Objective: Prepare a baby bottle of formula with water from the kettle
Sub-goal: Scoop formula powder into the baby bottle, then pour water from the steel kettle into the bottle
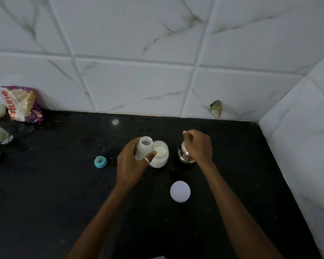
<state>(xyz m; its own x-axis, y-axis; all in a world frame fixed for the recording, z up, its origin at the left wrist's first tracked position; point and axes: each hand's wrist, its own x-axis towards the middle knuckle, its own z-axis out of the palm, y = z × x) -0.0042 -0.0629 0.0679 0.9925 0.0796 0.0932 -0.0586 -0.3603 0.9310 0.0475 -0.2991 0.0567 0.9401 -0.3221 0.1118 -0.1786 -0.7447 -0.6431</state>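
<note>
— Step in hand?

— Looks like dosing the formula. Left hand (130, 161) wrapped round the baby bottle (144, 148) at centre frame, fingers (151, 154) curled against its side, thumb side hidden. Bottle uncapped, just beside and touching the open formula jar (159, 154), pale powder showing inside.

— And the right?

— Right hand (198, 146) over the small steel bowl (185, 156), right of the jar, fingers closed in a pinch on something thin at the top (likely a spoon or scoop handle; too small to say for sure). Bowl contents whitish, mostly covered by the hand.

— Which way does the bottle point?

— Mouth up and tipped slightly toward the camera, long axis close to vertical, base low by the counter (64, 184); contact with it hidden behind the hand. Hard to tell whether any water sits inside.

— Next move?

— Probably lifting the pinched tool across the jar to the bottle's narrow mouth, kept level, with the left hand holding the bottle steady and upright. Small target, so spill risk on the dark counter.

— Remaining pieces?

— Teal teat ring (100, 162) lying left of the bottle, white jar lid (180, 191) flat in the lower centre. No kettle in view. Snack packet (21, 103) at upper left against the tiled wall (138, 71).
</note>
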